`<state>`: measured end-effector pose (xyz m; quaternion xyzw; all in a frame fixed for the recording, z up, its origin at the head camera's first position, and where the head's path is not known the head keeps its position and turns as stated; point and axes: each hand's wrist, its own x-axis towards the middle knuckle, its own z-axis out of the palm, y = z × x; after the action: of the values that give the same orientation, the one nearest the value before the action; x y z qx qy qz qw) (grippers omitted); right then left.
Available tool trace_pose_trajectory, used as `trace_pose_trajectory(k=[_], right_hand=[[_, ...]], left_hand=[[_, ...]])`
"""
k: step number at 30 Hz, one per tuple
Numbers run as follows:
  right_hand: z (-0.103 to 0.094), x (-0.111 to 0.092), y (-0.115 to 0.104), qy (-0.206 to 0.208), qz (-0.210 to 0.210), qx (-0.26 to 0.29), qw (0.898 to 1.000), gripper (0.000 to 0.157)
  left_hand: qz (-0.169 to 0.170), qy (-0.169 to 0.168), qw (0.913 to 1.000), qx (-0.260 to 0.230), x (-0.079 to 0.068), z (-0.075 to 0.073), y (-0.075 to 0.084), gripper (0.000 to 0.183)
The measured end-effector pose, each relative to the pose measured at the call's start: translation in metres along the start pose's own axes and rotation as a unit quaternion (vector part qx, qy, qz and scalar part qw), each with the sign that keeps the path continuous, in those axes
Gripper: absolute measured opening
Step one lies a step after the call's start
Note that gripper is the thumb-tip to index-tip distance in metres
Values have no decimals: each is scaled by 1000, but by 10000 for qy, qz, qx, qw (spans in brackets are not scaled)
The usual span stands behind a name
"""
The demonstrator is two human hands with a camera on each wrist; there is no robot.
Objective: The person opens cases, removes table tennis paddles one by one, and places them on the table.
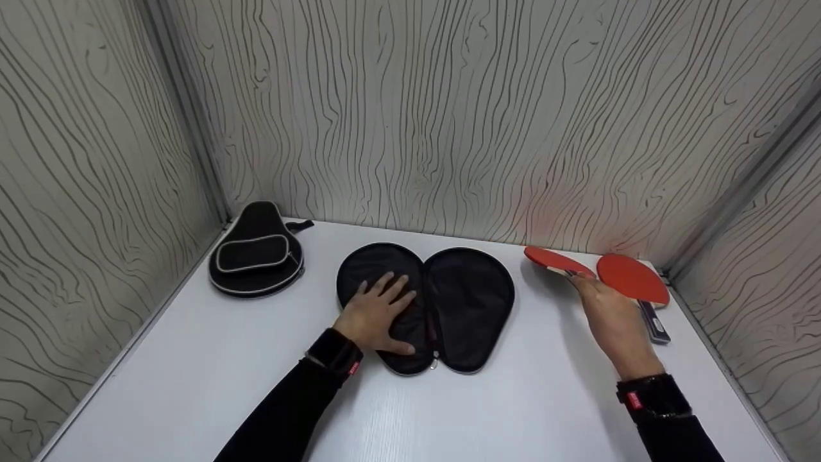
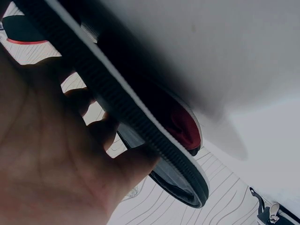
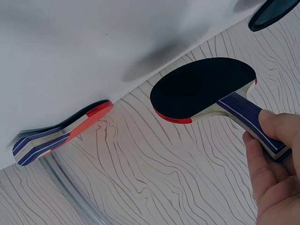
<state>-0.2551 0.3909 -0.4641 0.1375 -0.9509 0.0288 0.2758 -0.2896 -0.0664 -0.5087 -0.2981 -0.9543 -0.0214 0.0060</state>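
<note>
A black paddle case (image 1: 471, 308) lies unzipped and spread flat in two halves on the white table. My left hand (image 1: 378, 311) rests on its left half, fingers spread. In the left wrist view, the case's zippered edge (image 2: 136, 110) runs past the fingers. My right hand (image 1: 609, 314) grips a table tennis paddle (image 1: 557, 260) by its handle, raised above the table with its red face up. The black face (image 3: 201, 89) and the blue handle (image 3: 248, 115) show in the right wrist view. A second red paddle (image 1: 632, 279) lies on the table beside the right hand.
Another black paddle case (image 1: 256, 256), with pale piping and a front pocket, lies at the back left of the table (image 1: 404, 417). Patterned wall panels (image 1: 410, 115) enclose the back and both sides.
</note>
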Motion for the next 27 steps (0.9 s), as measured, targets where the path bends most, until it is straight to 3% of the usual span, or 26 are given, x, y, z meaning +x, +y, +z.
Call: trace_pose_trajectory(k=[3,27], right_hand=[[3,-2,2,5,-44,-2,10000,44],[20,-13,-1,-1157,25,-717,9907,52]], left_hand=[[-11,10,10000,28,0,1,0,115],[-39,-135,9999,32,2,1,-1,116]])
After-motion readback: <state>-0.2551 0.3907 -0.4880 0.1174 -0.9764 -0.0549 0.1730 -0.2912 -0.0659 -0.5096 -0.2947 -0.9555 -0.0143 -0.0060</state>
